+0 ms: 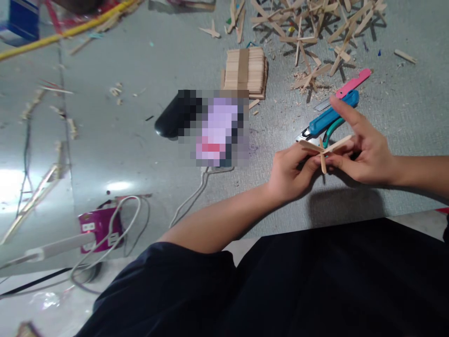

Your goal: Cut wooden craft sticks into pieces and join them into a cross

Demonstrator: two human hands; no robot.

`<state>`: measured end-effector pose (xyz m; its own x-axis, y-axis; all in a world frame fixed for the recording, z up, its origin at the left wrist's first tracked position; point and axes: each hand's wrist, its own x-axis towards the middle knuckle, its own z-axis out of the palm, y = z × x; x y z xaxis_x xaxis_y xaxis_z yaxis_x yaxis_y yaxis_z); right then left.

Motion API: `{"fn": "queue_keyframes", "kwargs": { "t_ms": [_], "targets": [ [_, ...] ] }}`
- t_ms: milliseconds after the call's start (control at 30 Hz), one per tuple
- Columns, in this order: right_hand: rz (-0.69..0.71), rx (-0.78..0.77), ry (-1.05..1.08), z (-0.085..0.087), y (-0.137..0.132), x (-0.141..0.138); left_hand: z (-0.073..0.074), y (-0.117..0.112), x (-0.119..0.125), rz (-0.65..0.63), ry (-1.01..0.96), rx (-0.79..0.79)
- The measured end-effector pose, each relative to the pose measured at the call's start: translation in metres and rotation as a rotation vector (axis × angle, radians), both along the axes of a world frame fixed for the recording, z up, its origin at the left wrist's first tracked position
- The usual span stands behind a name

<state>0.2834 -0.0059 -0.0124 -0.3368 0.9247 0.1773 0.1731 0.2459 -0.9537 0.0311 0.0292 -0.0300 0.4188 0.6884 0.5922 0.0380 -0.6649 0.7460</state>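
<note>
Dark shirt (298, 281) behind, left hand (289, 171) and right hand (370, 154) pinch one stick star (323, 162); beyond the fingers, piled stars (305, 40) look finished, bundled sticks (255, 70) unused.

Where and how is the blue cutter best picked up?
Probably by the long blue handle, coming from the picture's right, since the metal tip points lower left, close to the left hand.

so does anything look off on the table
Yes: shavings lie loose on the table, like litter not cleared away. The pink cutter also has its blade bare near the right hand, which looks a bit risky.
</note>
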Motion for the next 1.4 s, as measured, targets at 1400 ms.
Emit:
{"fn": "queue_keyframes", "kwargs": {
  "t_ms": [1400],
  "targets": [
    [0.253, 0.411, -0.253, 0.007, 0.014, 0.022, -0.006, 0.006, -0.008, -0.009, 0.182, 0.541]
  ]
}}
